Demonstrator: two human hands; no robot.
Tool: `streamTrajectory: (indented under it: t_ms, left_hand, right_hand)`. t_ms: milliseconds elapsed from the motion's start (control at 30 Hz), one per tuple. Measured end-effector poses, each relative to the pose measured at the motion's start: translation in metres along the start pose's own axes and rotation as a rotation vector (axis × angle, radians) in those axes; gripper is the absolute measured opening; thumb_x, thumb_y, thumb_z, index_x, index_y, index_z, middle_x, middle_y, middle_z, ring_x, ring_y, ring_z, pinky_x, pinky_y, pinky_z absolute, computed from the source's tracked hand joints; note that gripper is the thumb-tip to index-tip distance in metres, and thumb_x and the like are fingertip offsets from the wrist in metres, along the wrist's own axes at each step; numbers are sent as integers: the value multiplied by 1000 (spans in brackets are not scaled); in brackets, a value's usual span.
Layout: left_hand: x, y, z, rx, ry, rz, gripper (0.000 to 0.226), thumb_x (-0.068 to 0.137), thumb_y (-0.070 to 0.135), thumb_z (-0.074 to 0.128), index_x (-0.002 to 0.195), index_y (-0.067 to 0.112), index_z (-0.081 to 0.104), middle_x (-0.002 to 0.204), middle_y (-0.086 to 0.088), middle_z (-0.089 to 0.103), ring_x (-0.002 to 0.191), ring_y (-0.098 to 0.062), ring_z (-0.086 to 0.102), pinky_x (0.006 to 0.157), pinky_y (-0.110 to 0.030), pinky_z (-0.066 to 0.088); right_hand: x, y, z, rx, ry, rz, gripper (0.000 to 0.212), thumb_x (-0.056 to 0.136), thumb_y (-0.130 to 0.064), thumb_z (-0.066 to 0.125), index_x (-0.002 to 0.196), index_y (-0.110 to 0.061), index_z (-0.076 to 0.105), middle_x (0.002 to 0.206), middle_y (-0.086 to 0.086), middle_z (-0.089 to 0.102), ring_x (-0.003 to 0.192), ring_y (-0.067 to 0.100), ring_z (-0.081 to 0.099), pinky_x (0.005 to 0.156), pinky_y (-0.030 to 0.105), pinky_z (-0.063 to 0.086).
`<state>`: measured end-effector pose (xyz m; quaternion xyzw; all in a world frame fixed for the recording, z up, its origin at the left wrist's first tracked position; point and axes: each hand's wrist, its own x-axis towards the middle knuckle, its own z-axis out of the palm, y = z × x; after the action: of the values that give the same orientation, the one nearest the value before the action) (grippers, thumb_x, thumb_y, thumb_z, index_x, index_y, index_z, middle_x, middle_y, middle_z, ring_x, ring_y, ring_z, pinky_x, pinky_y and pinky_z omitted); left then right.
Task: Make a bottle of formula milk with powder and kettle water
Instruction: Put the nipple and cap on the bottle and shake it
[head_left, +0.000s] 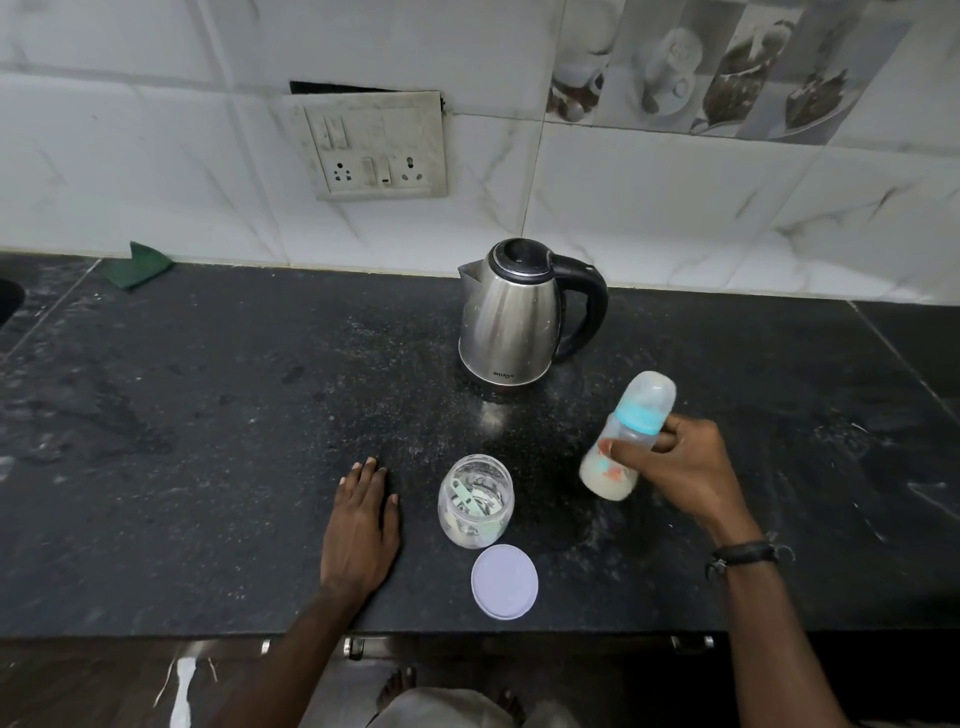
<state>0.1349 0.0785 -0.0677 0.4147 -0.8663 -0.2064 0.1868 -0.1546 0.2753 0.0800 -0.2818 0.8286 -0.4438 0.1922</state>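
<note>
While held in the right hand (685, 462), one capped bottle (626, 439); left hand (361, 525) flat; one kettle (511, 317), one jar (475, 501).

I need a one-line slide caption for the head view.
Right hand tilts capped milk-filled bottle beside kettle; left hand flat on counter.
</note>
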Motion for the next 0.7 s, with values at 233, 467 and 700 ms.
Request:
streamTrajectory:
  t_ms: [233,467,700]
  left_hand:
    - [0,-1,1,2,-5,-2,47,96,25,42,133,-2,55,146,-20,47,139,-34,40,119,-46,27]
    - [0,-1,1,-3,-11,-10,48,96,26,42,134,-1,55,147,-19,47,140,-33,40,119,-47,28]
    - [0,-1,1,-4,-16,-8,49,96,26,42,134,-1,54,148,-19,46,141,-33,39,119,-46,27]
  right_hand:
    - [0,-6,4,-31,32,2,35,58,-35,90,87,-25,74,79,-7,77,74,10,74,63,27,58]
    - [-2,-6,5,-104,23,6,37,55,-44,88,83,-28,72,83,-6,76,75,9,73,66,32,59]
    - [-2,-5,-3,58,-16,-9,32,57,-30,90,85,-26,74,81,-8,78,76,9,75,59,21,56]
